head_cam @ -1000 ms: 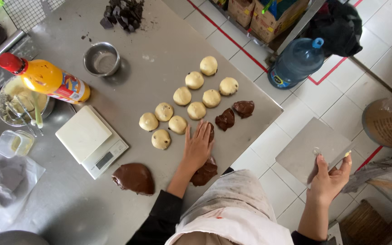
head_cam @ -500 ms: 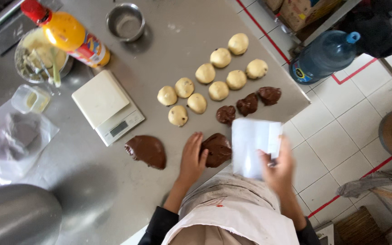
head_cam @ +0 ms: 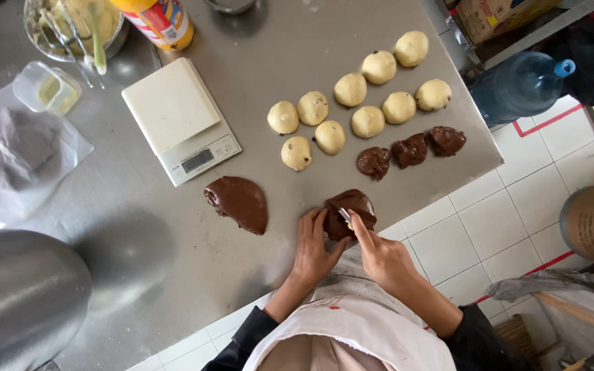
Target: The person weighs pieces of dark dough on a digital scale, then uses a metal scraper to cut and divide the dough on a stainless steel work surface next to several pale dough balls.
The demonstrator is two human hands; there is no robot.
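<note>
The step in hand looks like cutting a portion off the chocolate dough lump [head_cam: 352, 209], which lies near the table's [head_cam: 139, 227] front edge, below and to the right of the scale [head_cam: 180, 120]. The left hand [head_cam: 313, 249] lies flat and open beside the lump, fingertips touching its left side to steady it. The right hand [head_cam: 383, 255] is clenched around a small scraper [head_cam: 344, 216], whose blade meets the top of the lump.

To do this well, I judge the blade should go straight down to the steel in one press, not saw, since soft dough smears. The left fingertips should stay clear of the blade's line. Each cut piece probably ought to match the three dark pieces [head_cam: 410, 150] lying right of the scale, under the row of pale balls [head_cam: 352, 110]; weighing on the scale would keep them even. A second, larger chocolate slab [head_cam: 238, 203] sits just below the scale, apart from the lump. The risk is dough sticking to the blade and dragging the lump off the edge.
</note>
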